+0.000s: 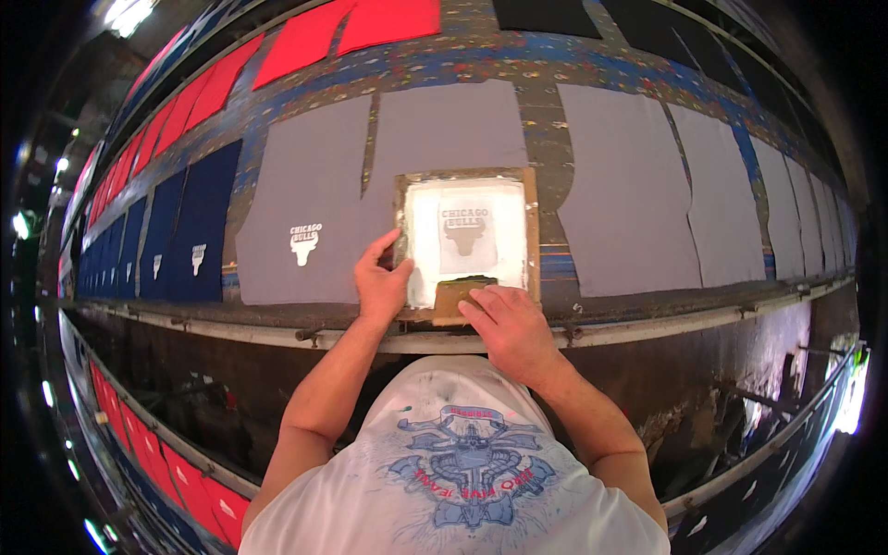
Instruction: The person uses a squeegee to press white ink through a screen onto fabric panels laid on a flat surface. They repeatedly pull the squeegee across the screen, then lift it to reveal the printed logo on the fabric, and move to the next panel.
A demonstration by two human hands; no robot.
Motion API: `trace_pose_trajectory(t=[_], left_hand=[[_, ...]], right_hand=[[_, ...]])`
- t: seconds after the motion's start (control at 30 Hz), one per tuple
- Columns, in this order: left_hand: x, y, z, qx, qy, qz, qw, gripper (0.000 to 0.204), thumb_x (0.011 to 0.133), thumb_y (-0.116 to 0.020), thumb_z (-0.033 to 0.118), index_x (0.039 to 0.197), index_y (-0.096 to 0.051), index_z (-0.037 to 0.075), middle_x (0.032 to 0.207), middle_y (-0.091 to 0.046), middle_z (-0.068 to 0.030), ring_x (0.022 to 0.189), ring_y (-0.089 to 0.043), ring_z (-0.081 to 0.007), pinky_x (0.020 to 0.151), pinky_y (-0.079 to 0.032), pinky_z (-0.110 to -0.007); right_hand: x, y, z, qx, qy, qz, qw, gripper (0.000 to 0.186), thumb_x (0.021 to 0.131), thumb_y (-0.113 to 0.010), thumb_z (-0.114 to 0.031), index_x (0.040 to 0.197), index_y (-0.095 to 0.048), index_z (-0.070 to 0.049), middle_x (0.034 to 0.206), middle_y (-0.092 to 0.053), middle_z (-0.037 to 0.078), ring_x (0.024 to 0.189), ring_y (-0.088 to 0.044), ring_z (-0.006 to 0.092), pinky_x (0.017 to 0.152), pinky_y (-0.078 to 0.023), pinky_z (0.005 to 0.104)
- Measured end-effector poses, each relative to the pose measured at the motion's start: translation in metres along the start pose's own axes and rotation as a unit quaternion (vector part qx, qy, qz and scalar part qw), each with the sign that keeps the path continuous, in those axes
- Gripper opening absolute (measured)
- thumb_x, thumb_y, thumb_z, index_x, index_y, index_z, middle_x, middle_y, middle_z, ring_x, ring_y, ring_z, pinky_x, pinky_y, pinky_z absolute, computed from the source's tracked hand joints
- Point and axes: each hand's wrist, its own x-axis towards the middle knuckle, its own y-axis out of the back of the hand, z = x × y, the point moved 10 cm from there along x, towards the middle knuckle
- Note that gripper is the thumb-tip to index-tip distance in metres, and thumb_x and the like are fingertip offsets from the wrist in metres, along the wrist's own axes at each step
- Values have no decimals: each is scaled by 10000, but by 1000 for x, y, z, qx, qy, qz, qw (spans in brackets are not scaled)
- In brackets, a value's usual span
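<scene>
A screen-printing frame [530, 217] with a wooden border lies on a grey cut fabric panel [444, 125]. Its white mesh shows a grey stencil of lettering above a bull's head. My left hand [379, 289] grips the frame's left side, thumb and fingers at the border. With my right hand [511, 333] I hold a brown squeegee [453, 301] at the near end of the mesh; dark residue runs along its top edge. To the left, another grey panel [301, 176] bears the same design in white [303, 245].
Plain grey panels [629, 194] lie to the right, navy panels [202, 213] with white prints to the left. Red panels [388, 23] and black panels [546, 17] lie along the far side. A metal rail [250, 330] borders the near edge. Other fabric-laden tables stand behind me.
</scene>
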Motion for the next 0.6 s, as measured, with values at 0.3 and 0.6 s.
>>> trace_pose_trajectory(t=[0.3,0.6], left_hand=[[-21,-13,98,384,-367,-45,846,524,983,-860,217,1431,-735,-25,1569,-667,-192,1303,-681,-386,1135,-536,-520],[-14,-22,95,415,-346,-110,834,465,1014,-810,279,1349,-748,-37,1581,-669,-179,1145,-716,-329,983,-536,-485]], right_hand=[[50,3,21,66,-85,-91,990,410,890,-726,47,1292,-774,-23,1187,-793,158,1165,-727,403,1015,-593,516],[17,-6,-4,15,-128,-65,990,652,792,-718,177,1394,-781,-65,1343,-778,143,1253,-730,390,1085,-609,510]])
